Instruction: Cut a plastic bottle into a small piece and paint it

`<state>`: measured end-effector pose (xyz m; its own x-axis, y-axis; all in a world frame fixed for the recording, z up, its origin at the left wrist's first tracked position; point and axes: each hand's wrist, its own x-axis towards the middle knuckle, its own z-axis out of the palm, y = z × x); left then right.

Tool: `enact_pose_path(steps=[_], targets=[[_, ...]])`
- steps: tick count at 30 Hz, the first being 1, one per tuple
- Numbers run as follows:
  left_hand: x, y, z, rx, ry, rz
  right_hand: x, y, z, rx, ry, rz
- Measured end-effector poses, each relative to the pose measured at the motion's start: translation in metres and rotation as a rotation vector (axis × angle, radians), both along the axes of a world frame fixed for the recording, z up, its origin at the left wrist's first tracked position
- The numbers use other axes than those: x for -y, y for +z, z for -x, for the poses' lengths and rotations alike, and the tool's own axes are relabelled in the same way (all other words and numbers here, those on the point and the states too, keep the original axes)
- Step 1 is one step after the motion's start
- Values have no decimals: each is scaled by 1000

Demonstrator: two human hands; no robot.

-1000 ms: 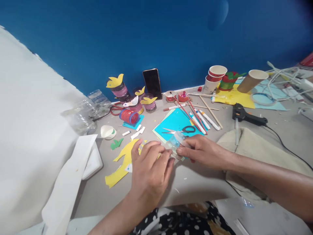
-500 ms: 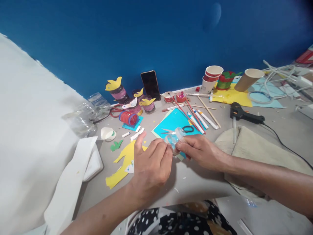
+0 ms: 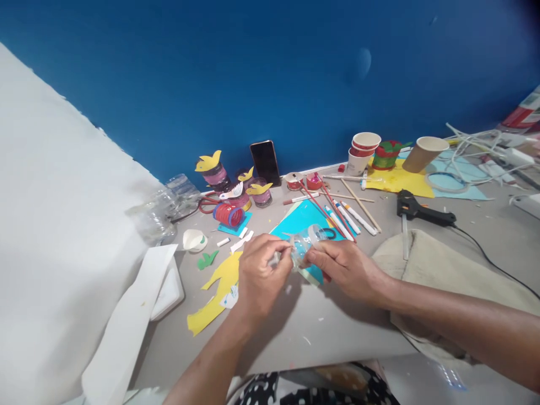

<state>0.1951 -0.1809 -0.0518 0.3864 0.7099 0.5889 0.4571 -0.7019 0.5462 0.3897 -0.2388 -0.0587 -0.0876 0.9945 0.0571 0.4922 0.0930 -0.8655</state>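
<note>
Gripping clear plastic cup [image 3: 310, 242], tilted, above near part of blue sheet [image 3: 300, 216], using R hand [image 3: 350, 267] w/ thumb pressed on cup wall. At cup's L end, pinching w/ L hand [image 3: 261, 275], thumb & fingertips tog.; can't tell exactly what btwn them, too small. Btwn blue sheet & front edge of table [image 3: 337, 337], just gray top w/ few tiny white scraps. Less room sideways: L of sheet, yellow paper [image 3: 219, 292] & green cutout [image 3: 206, 260]; farther L, long white strip [image 3: 126, 326] overlapping white tray [image 3: 169, 292]. At sheet's R side, markers [image 3: 358, 218], angled; farther R, beige cloth [image 3: 439, 259] reaching front edge, plus black glue gun [image 3: 424, 211] w/ cord. Behind sheet, small red cups [image 3: 314, 183] & phone [image 3: 265, 163], propped vs. blue wall [image 3: 202, 79]. Behind-L of sheet, bird-topped jars [image 3: 217, 177]; behind-R, stacked paper cups [image 3: 365, 152], brown cylinder [image 3: 424, 154], tangled white cable [image 3: 476, 152]. Far L of sheet, white wall [image 3: 50, 197], meeting blue one.
</note>
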Motion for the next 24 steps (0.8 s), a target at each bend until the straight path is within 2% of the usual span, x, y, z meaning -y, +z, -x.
enact_pose_path(steps=[3, 5, 10, 13, 20, 22, 24], targets=[[2, 9, 14, -17, -179, 103, -2, 3, -3, -21, -1, 26], [5, 11, 19, -44, -224, 113, -3, 5, -3, -44, -3, 61], [9, 5, 13, -200, -112, -154, -2, 3, 0, 22, 17, 52], [10, 3, 9, -297, -94, -243, 0, 1, 2, 72, 16, 54], [13, -8, 2, -349, -17, -614, 0, 1, 0, 82, 13, 1], [9, -7, -2, -329, -38, -667, 0, 1, -1, 93, -1, -22], [3, -4, -4, -308, -81, -642, 1, 2, -1, 110, -5, -61]])
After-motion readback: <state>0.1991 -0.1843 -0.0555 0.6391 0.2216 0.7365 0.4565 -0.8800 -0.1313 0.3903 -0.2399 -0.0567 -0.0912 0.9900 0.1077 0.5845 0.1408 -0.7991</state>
